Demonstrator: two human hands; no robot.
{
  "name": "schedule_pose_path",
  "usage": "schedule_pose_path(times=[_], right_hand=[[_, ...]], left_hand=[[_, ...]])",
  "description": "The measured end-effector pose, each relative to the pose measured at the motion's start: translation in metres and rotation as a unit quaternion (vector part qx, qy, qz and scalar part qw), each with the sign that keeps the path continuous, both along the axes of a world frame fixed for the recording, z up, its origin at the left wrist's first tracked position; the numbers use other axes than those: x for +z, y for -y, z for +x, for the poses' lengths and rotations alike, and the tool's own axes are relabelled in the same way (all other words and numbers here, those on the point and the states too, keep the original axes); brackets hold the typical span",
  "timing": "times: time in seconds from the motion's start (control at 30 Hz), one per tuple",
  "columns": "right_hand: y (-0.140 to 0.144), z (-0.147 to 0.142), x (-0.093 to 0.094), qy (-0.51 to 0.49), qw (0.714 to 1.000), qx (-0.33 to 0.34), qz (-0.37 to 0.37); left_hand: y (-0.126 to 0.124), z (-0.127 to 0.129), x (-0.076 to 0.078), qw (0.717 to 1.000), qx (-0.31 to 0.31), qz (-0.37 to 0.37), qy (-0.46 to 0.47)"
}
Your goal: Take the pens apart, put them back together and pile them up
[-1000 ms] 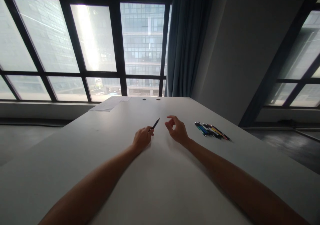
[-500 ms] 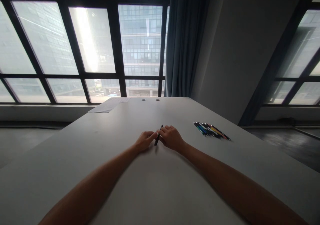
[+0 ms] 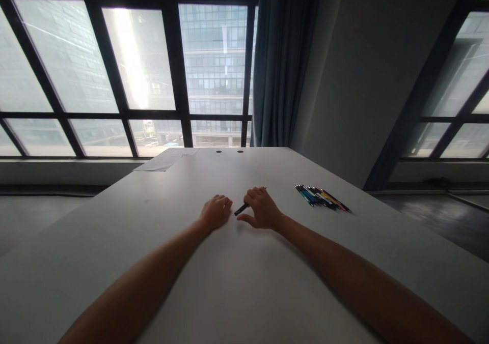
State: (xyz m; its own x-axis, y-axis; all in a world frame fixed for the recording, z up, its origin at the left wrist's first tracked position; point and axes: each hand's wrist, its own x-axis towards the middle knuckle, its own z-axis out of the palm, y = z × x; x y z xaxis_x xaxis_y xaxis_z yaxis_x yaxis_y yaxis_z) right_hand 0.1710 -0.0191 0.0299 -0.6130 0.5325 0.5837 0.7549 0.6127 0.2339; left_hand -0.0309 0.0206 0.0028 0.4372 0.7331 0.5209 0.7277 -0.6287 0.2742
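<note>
A black pen [image 3: 240,210] with small pale marks near its lower end is in my right hand [image 3: 263,209]. It lies slantwise under the bent fingers, while the thumb is stretched out below and apart from it. Just left of the pen's lower end, my left hand [image 3: 216,211] rests on the white table [image 3: 244,278]. Its fingers are curled together, and I see nothing in them. On the table to the right lies a loose group of pens [image 3: 323,198] in black, blue, yellow and red.
Paper sheets [image 3: 160,161] lie at the table's far left. Two dark round grommets [image 3: 229,151] are set near its far edge. Beyond stand large windows [image 3: 214,59], a blue curtain [image 3: 278,64] and a grey pillar [image 3: 367,74].
My left hand has come off the pen and moved slightly left. In my right hand the pen has turned from steep to more slanted, and the thumb has spread away from it.
</note>
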Motion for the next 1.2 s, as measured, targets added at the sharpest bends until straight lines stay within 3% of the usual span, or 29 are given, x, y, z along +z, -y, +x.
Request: schedule_pose_path(times=[0.07, 0.17, 1.2], right_hand=[[0.0018, -0.001, -0.0006, 0.0, 1.0, -0.006, 0.005], [0.003, -0.0019, -0.0006, 0.007, 1.0, -0.014, 0.011], [0.0009, 0.0026, -0.0002, 0.076, 0.995, -0.025, 0.06]], left_hand=[[0.0031, -0.0008, 0.0012, 0.997, -0.002, 0.052, -0.065], [0.0043, -0.001, 0.0012, 0.993, 0.002, 0.073, -0.089], [0.0026, -0.0006, -0.0022, 0.993, 0.006, 0.064, -0.096]])
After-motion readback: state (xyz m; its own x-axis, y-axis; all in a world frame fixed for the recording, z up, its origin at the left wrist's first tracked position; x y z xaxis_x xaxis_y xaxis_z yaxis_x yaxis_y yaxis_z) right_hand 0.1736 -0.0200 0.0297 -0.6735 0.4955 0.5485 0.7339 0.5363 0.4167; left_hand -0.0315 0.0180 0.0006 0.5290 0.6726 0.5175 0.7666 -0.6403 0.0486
